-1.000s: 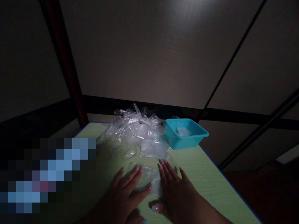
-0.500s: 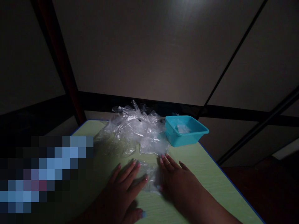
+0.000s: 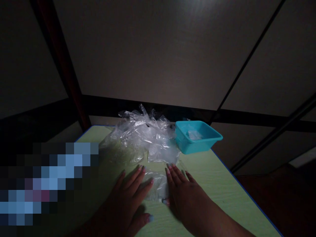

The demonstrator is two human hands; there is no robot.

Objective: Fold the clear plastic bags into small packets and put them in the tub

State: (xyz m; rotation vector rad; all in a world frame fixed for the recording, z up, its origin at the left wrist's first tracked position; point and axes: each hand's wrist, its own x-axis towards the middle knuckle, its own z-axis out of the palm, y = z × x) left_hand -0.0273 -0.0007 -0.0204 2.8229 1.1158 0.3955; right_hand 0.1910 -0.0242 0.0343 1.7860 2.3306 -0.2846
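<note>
A clear plastic bag point(image 3: 158, 186) lies flattened on the table between my two hands. My left hand point(image 3: 132, 194) rests palm down at the bag's left side, fingers spread and thumb apart. On the right side, my right hand point(image 3: 184, 192) lies flat with its fingers stretched forward over the bag's edge. Neither hand grips anything. Just beyond the fingertips is a loose heap of crumpled clear plastic bags point(image 3: 145, 135).
A turquoise plastic basin point(image 3: 197, 146) stands at the table's back right, with a folded clear plastic piece point(image 3: 194, 135) inside. The pale green table point(image 3: 222, 184) has a blue edge. Dark panels point(image 3: 153, 59) rise behind it. A pixelated patch hides the left side.
Both hands have shifted very slightly on the flat bag, the right hand's fingers a little to the left. The heap and basin stay as they were.
</note>
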